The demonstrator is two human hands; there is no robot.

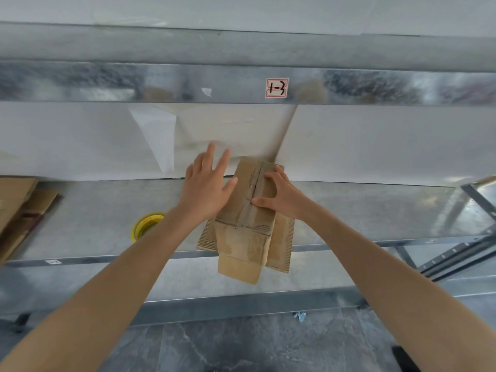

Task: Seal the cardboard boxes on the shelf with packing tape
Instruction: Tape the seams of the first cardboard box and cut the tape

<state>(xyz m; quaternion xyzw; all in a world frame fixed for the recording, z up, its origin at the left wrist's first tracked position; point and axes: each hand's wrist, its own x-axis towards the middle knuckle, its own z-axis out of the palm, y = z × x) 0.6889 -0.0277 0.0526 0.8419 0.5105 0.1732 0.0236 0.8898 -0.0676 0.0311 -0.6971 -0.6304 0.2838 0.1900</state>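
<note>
Metal shelf (362,210): box (247,210), tape roll (146,225).

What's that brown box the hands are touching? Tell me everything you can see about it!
The cardboard box is small, brown and worn, made of ridged corrugated card. It lies angled on the metal shelf, its near end past the front edge. Its top flaps meet in a middle seam; the near-end flaps hang open. The right hand presses on the seam, and the left hand touches its left side with the thumb.
</note>
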